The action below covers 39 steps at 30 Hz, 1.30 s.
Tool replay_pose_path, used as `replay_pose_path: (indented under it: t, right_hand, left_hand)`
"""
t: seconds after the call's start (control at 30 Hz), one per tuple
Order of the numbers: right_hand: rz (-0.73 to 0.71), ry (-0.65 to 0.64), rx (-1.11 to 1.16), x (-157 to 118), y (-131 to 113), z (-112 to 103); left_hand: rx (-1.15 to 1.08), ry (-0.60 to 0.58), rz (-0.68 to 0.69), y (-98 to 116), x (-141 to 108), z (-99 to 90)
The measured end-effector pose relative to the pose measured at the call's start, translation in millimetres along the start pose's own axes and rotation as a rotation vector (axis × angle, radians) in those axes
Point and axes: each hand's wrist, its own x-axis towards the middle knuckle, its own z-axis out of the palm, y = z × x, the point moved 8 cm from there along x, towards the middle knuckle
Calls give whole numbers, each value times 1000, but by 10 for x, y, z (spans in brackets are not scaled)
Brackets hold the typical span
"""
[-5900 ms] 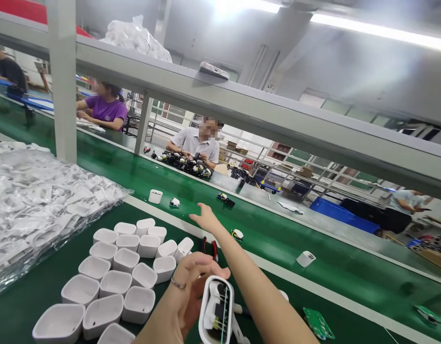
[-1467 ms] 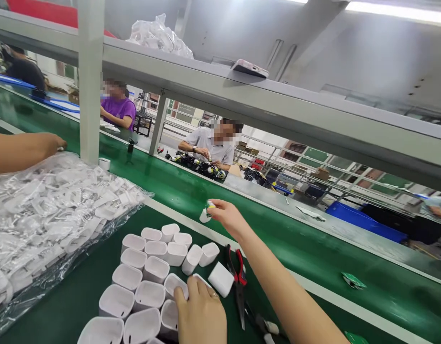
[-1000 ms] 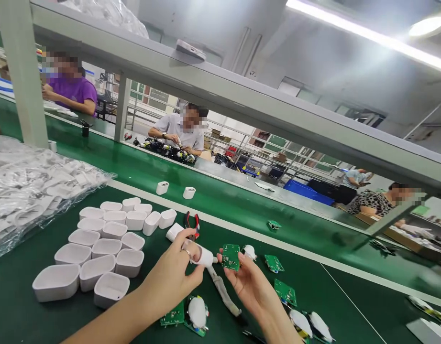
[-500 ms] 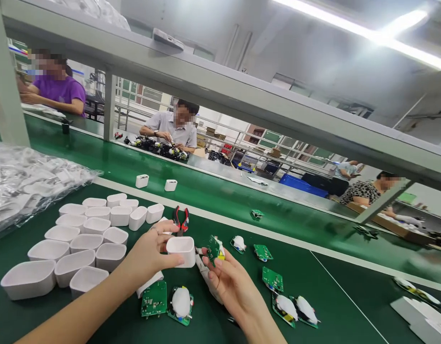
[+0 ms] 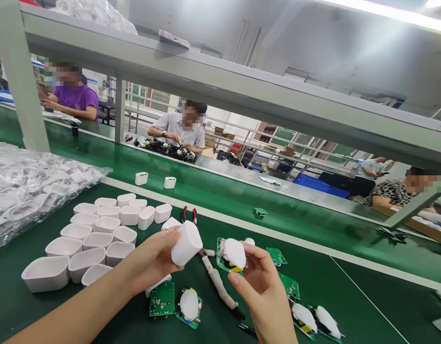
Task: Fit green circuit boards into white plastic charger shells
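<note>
My left hand (image 5: pixel 154 260) is closed round a white plastic cup (image 5: pixel 187 243), tilted with its closed, rounded side toward me. To its right, my right hand (image 5: pixel 258 277) pinches a green circuit board (image 5: pixel 220 253) topped by a white blob and a yellow part. The cup and the board are apart. Between the hands and below them lies a tool with wrapped handles (image 5: pixel 218 282). Near my left wrist rest a bare-faced green board (image 5: pixel 162 300) and another board with a white blob (image 5: pixel 189 304).
Rows of open white cups (image 5: pixel 46 274) stand at left, beside a plastic bag of white parts (image 5: pixel 34 186). Red-handled pliers (image 5: pixel 189 215) lie behind my left hand. More boards (image 5: pixel 304 317) lie at right. People sit beyond the green belt (image 5: pixel 220 191), under a metal shelf beam (image 5: pixel 220 81).
My left hand has turned the cup so its opening no longer faces up. My right hand has turned the board, showing its white blob, and moved right. The view has shifted slightly.
</note>
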Motion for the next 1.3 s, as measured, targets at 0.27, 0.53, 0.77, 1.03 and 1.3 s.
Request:
replay_pose_path:
  t: [0.27,0.53,0.77,1.03,1.3]
  right_hand:
    - [-460,-20,-537,-239,-346,163]
    - [-731,-69,-816,-390,-447,394]
    - [-819,-29,-1012,-447,-454,472]
    - [-790,-25,-1058,-443,-444,514]
    - [-768,16,-1049,-451,-465,503]
  left_hand:
    - [13,70,-45,-90,-16,-17]
    - [47,23,-10,-84,-11,17]
    - [77,85,-3,-62,-32,26]
    - [68,121,-6,-66,-22,4]
    - [71,111,-24,-99,-13,-7]
